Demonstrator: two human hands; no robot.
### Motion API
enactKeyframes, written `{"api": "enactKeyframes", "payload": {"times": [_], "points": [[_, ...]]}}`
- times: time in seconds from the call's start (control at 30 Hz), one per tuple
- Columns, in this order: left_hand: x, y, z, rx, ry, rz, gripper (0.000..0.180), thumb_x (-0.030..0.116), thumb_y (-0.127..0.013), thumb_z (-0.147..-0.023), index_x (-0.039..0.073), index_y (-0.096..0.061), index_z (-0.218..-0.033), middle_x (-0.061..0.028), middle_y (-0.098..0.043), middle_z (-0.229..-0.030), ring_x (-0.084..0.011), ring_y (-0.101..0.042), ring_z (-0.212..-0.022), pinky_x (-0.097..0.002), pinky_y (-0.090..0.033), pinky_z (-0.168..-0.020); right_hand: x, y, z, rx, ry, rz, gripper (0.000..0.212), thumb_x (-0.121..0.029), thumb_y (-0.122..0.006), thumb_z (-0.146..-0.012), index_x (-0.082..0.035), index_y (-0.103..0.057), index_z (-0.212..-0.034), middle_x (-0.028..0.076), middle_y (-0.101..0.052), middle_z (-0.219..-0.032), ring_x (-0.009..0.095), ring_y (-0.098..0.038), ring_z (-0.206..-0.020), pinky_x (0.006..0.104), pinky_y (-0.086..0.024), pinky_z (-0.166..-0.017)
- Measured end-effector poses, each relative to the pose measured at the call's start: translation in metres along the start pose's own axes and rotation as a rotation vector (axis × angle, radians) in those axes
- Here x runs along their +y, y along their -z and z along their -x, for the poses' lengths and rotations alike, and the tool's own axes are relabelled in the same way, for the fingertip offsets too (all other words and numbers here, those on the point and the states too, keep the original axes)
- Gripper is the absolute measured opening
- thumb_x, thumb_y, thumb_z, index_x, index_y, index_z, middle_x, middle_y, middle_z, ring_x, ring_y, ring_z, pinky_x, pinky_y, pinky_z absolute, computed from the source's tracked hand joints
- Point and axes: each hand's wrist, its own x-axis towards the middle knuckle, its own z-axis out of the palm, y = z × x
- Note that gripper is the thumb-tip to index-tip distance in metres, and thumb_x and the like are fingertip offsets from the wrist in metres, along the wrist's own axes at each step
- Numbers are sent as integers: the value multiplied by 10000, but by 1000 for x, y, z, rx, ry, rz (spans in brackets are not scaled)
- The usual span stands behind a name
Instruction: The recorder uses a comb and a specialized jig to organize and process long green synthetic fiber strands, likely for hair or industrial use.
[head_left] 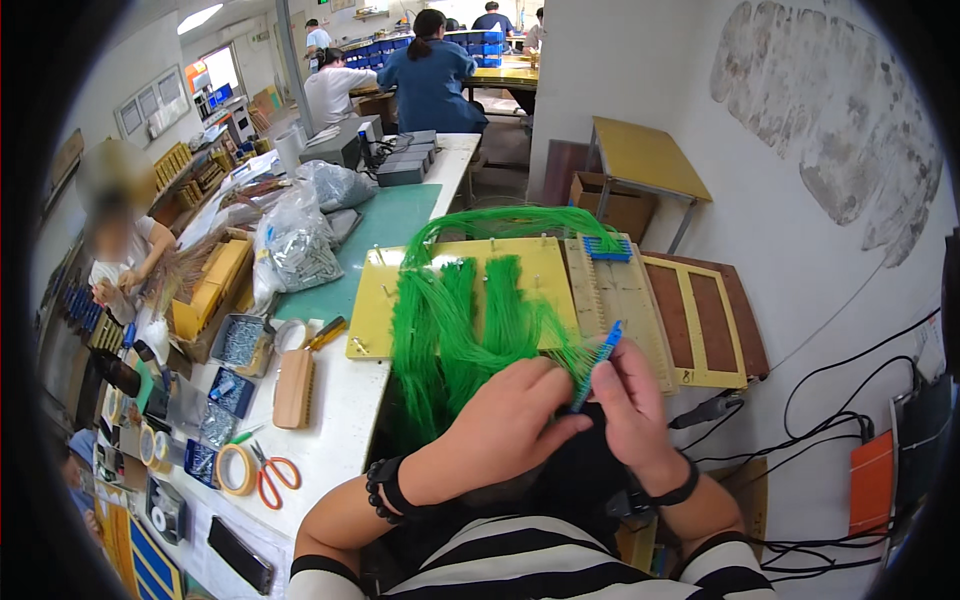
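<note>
My right hand [635,405] pinches a narrow blue connector strip [606,345] upright between thumb and fingers. Thin green wires [420,335] fan from a thick bundle into the strip's left side. Close against the strip is my left hand [505,415], its fingers curled and pinched together; what lies between them is too small to make out. The bundle drapes over a yellow board [370,300] with metal pegs and hangs off its near edge. Another blue connector [607,249], with green wires running to it, rests on a pale slotted board [640,310] at the right.
Left on the white bench [345,410] are orange-handled scissors [270,478], a tape roll [237,470], a wooden block [293,390], screw trays [240,340], bagged metal parts [295,250] and a phone [240,553]. Cables [810,440] hang at right. Other people sit further off.
</note>
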Motion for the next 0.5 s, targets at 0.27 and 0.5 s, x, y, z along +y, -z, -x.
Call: {"api": "enactKeyframes", "payload": {"times": [0.27,0.5], "points": [[32,99,-22,313,-407,-34,321,206,-782,-825,39,-601,-1032,-137,-613,-999,-315,-612,-912,-392,-485,-790,-134,11,-39,-152,183,320,343,-311,-487,-1022,6,-555,-1134,-6,-566,-905,45,-505,-824,222,-417,-729],[49,162,-89,-43,-149,608,593,349,-556,-1014,-34,-380,-1433,-155,-521,-1357,-281,-541,-1246,-401,-410,-1065,-212,-51,-108,-479,396,620,283,-194,-712,-931,-4,-614,-1116,5,-605,-920,54,-561,-797,215,-470,-714]]}}
